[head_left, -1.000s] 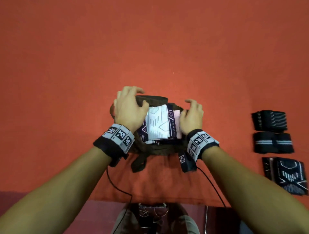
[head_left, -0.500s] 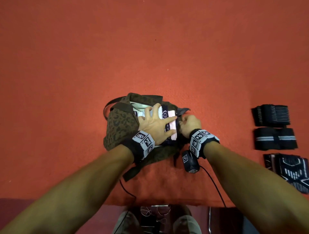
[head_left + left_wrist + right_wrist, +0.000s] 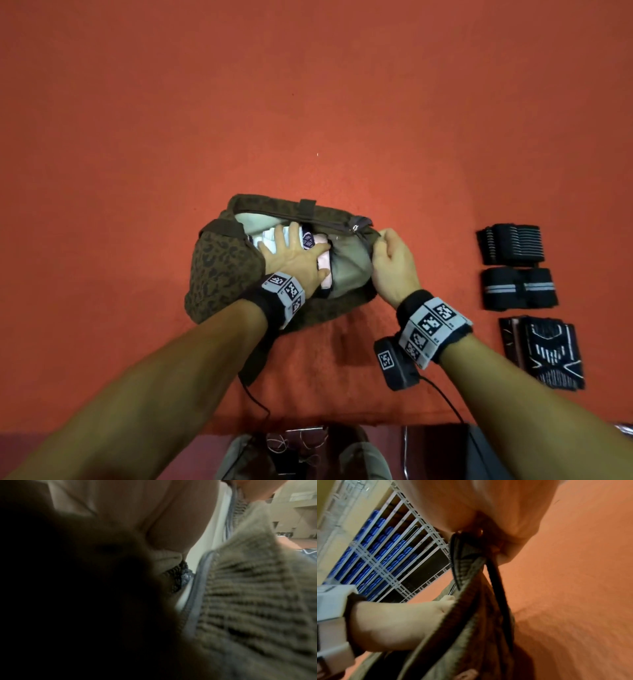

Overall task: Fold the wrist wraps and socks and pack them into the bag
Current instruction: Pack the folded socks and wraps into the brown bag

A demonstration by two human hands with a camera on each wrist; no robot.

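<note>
- Two hands work at one leopard-print bag (image 3: 219, 270), which lies on the red cloth (image 3: 308, 102) with its mouth open toward me.
- My left hand (image 3: 291, 257) lies flat inside the opening, fingers straight and spread, pressing on the folded socks (image 3: 306, 238); half a second ago it pressed the same stack, but the bag's mouth was narrower.
- The socks, white with a dark pattern and a pink edge, sit in the bag's main compartment against its pale lining (image 3: 349, 267).
- My right hand (image 3: 394, 263) is curled round the bag's right rim near the zip end (image 3: 356, 228), pinching the fabric; compared with the earlier frame it has drawn that rim further right, exposing more lining.
- In the right wrist view, the hand (image 3: 496, 513) holds the rim and a dark strap (image 3: 498, 588).
- The left wrist view is dark and blurred; ribbed knit fabric (image 3: 257, 601) fills it beside my hand.
- Three folded items stay in a column well apart at the right, as before: a ribbed black wrap (image 3: 510, 244), a black wrap with a grey stripe (image 3: 519, 289), and a patterned black sock (image 3: 544, 353).
</note>
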